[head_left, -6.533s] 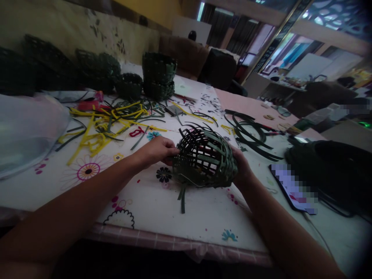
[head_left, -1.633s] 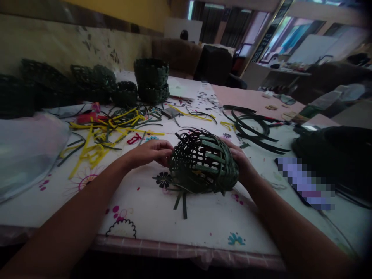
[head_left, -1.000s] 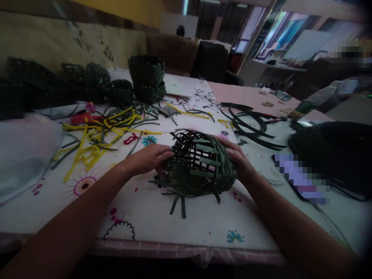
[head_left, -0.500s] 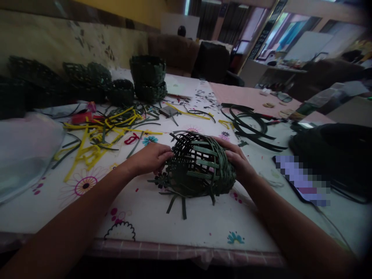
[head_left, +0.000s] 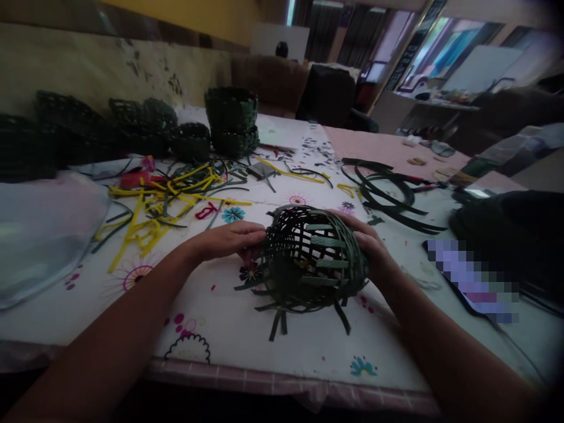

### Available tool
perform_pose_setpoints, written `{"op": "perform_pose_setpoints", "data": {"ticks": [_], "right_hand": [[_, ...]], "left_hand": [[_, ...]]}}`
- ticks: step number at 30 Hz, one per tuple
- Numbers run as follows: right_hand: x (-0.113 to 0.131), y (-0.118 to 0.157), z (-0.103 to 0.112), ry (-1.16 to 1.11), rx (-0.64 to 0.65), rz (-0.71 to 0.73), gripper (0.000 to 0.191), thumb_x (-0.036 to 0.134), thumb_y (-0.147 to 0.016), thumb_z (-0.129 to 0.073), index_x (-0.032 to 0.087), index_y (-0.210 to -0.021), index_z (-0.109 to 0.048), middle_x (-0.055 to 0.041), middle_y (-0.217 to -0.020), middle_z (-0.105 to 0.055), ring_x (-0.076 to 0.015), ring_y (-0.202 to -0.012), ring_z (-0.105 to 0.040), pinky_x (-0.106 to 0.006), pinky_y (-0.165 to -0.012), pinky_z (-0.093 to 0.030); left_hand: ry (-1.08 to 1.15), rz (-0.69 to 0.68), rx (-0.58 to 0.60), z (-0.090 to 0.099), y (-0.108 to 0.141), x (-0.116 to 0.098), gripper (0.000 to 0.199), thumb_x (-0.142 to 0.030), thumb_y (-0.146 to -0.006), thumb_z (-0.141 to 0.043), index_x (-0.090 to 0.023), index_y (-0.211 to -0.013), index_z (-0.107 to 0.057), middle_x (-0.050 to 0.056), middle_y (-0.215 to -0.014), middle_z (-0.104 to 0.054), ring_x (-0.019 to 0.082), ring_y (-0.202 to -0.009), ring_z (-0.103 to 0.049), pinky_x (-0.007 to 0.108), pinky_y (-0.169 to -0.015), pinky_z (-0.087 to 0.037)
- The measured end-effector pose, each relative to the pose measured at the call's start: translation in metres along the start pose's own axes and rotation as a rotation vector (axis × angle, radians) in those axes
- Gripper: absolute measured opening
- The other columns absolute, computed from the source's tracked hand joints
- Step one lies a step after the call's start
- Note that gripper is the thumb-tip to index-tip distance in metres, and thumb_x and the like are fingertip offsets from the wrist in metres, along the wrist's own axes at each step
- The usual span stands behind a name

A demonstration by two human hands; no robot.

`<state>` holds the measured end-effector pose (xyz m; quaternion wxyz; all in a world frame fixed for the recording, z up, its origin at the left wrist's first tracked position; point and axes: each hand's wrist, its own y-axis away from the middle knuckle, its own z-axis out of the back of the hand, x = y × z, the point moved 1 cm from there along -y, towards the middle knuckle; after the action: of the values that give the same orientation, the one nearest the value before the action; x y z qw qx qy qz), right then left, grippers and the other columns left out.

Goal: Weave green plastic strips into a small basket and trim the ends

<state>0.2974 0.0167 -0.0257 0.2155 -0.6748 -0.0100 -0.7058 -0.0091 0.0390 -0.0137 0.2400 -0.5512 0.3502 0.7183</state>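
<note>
A dark green woven basket (head_left: 315, 258) lies on its side on the flowered tablecloth, loose strip ends sticking out at its lower edge. My right hand (head_left: 368, 244) wraps round the basket's right side, its fingers partly hidden behind the weave. At the left edge of the basket, my left hand (head_left: 240, 239) has its thumb and fingers pinched together on the weave. Light shows through the gaps between the strips facing me.
Yellow and green strips (head_left: 150, 217) lie tangled at the left, near a clear plastic bag (head_left: 48, 235). Several green baskets (head_left: 231, 120) stand behind. Coiled green strips (head_left: 388, 191) lie behind right; a phone (head_left: 467, 282) and a black item (head_left: 520, 235) are at the right.
The basket has turned a little, so more of its inside and open lattice faces me. Both hands remain on it. The whole view has shifted slightly.
</note>
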Motion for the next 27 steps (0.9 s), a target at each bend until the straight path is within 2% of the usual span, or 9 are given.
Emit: {"op": "perform_pose_setpoints", "data": {"ticks": [5,10,14,18,24,27], "right_hand": [[0.0,-0.001,0.001,-0.022,0.001,-0.024,0.045,0.052,-0.085,-0.065,0.033,-0.124,-0.074,-0.0006,-0.128,-0.074,-0.0319,-0.121,-0.067,-0.048,-0.105,-0.053],[0.001,-0.003,0.001,-0.028,0.028,-0.012,0.045,0.051,-0.085,-0.065,0.031,-0.124,-0.074,-0.0016,-0.127,-0.075,-0.0308,-0.116,-0.069,-0.049,-0.106,-0.052],[0.002,-0.003,-0.001,-0.034,0.013,-0.013,0.045,0.05,-0.084,-0.065,0.032,-0.123,-0.074,-0.0013,-0.126,-0.075,-0.0302,-0.118,-0.068,-0.048,-0.106,-0.052],[0.004,-0.003,-0.004,-0.056,0.016,-0.012,0.043,0.05,-0.085,-0.065,0.033,-0.124,-0.074,-0.0005,-0.127,-0.075,-0.0287,-0.118,-0.068,-0.046,-0.105,-0.053],[0.004,-0.004,-0.004,-0.057,0.016,0.011,0.043,0.051,-0.085,-0.066,0.032,-0.123,-0.074,-0.001,-0.128,-0.075,-0.0291,-0.124,-0.065,-0.049,-0.112,-0.047],[0.004,-0.005,-0.005,-0.047,0.022,0.008,0.045,0.053,-0.084,-0.067,0.031,-0.123,-0.074,-0.0017,-0.128,-0.075,-0.0299,-0.124,-0.065,-0.05,-0.112,-0.047]], "left_hand": [[0.044,0.024,0.049,0.0,-0.002,0.003,0.046,-0.062,-0.086,-0.066,-0.017,-0.084,-0.055,0.0,-0.072,-0.062,0.012,-0.062,-0.064,0.023,-0.058,-0.052],[0.006,0.029,-0.027,-0.002,-0.002,-0.001,0.039,-0.05,-0.083,-0.072,-0.016,-0.096,-0.058,0.0,-0.084,-0.061,0.012,-0.07,-0.063,0.025,-0.065,-0.056],[-0.024,-0.007,-0.058,-0.006,0.0,-0.004,0.042,-0.049,-0.087,-0.066,-0.018,-0.113,-0.055,0.002,-0.092,-0.059,0.014,-0.079,-0.064,0.027,-0.07,-0.058],[-0.165,-0.069,-0.063,-0.012,0.001,-0.007,0.035,-0.049,-0.092,-0.057,-0.018,-0.109,-0.052,0.003,-0.095,-0.059,0.015,-0.078,-0.064,0.028,-0.068,-0.057],[-0.421,-0.098,-0.176,-0.018,0.002,-0.016,0.026,-0.043,-0.095,-0.049,-0.018,-0.102,-0.051,0.002,-0.089,-0.06,0.015,-0.071,-0.06,0.029,-0.066,-0.051],[-0.52,-0.105,-0.233,-0.02,0.001,-0.02,0.023,-0.04,-0.093,-0.051,-0.019,-0.099,-0.052,0.002,-0.087,-0.062,0.017,-0.077,-0.059,0.031,-0.071,-0.049]]}}
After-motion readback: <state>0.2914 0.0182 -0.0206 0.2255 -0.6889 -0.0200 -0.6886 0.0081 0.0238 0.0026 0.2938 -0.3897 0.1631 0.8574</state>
